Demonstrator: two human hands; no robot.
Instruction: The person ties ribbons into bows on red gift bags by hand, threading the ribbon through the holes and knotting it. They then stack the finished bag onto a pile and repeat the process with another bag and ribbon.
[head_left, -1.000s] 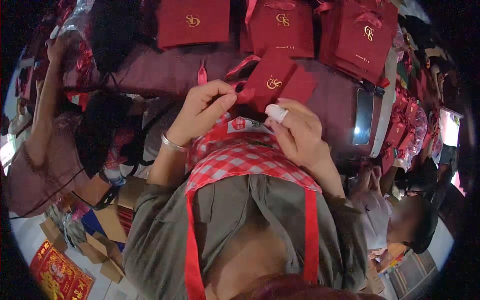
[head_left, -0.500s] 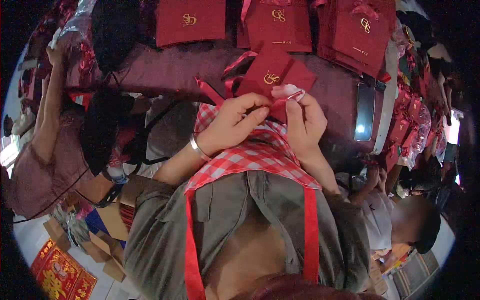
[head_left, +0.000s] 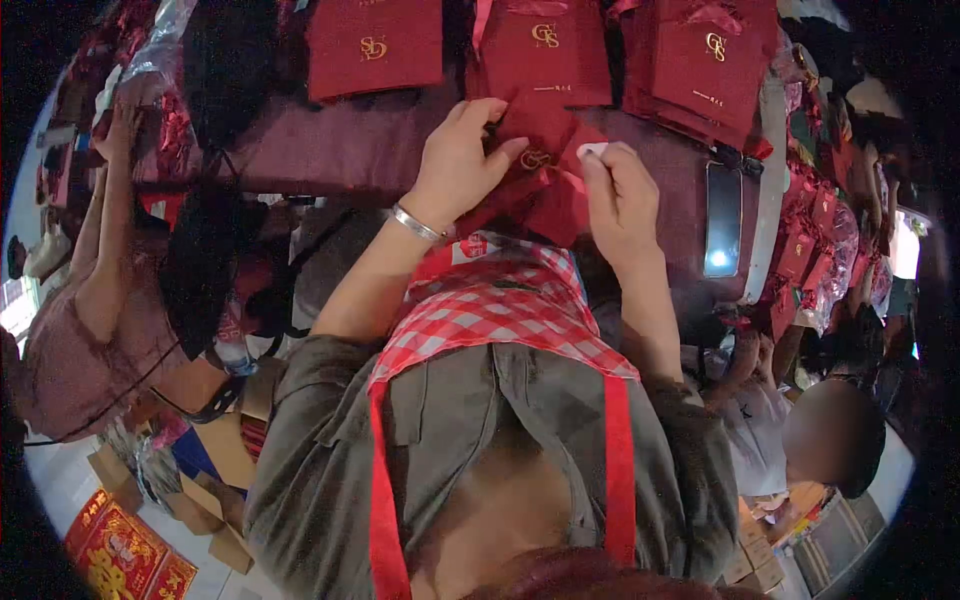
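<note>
A dark red paper gift bag [head_left: 545, 125] with gold lettering lies at the table's near edge, tilted between my hands. My left hand [head_left: 455, 165] grips its left side, fingers bent at the edge and thumb over the front. My right hand [head_left: 625, 200] is closed at the bag's right side, with a white wrapping showing at a fingertip. A shiny red ribbon [head_left: 570, 180] crosses the bag's lower front next to my right thumb. The fingertips of both hands are partly hidden.
Stacks of similar red bags [head_left: 375, 50] line the far side of the maroon-covered table [head_left: 340, 140]. A phone [head_left: 723, 220] lies to the right, near a pale table edge. Other people work at left and right. Cartons [head_left: 215, 450] stand on the floor.
My hands have moved apart, the left going up and forward to the bag's side. The ribbon pinched between them earlier now lies lower across the bag's front.
</note>
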